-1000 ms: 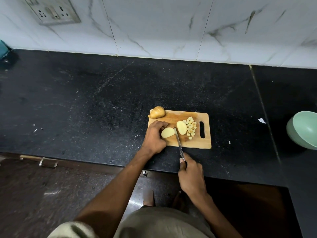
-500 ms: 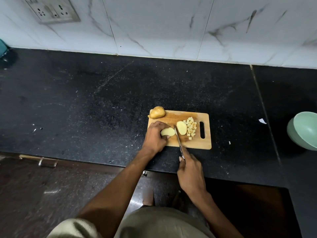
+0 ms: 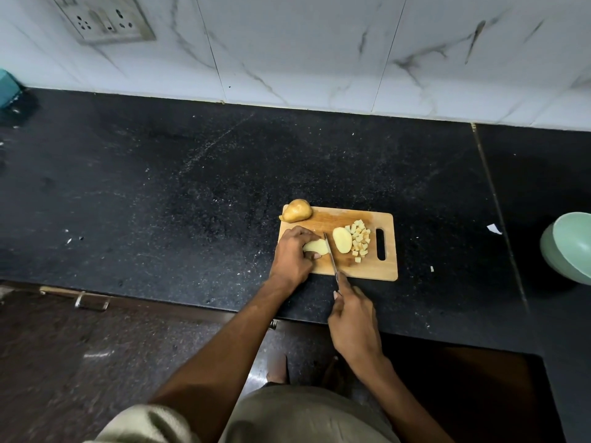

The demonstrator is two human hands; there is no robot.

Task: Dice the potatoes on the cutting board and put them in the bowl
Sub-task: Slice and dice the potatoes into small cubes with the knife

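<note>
— wooden cutting board (image 3: 358,215) is the landmark, lying on the black counter (image 3: 192,193). what sits on it?

— near its left end the left hand (image 3: 292,255) curls over a potato piece (image 3: 315,246) and pins it down. the knife (image 3: 331,259) blade stands right against that piece, on the side toward the board's middle.

— and the knife hand?

— the right hand (image 3: 353,318) grips the handle just off the board's near edge, forefinger laid along the top of the knife.

— other potato?

— a potato half (image 3: 341,239) lies cut face up at the board's middle, touching a heap of diced cubes (image 3: 359,239) beside the board's handle slot. a whole unpeeled potato (image 3: 296,211) rests on the far left corner, partly overhanging the edge.

— the bowl?

— green bowl (image 3: 569,247) stands well to the right of the board, on the counter, cut off by the frame. whether it holds anything i cannot tell.

— anything else?

— a white scrap (image 3: 494,229) lies between board and bowl.
</note>
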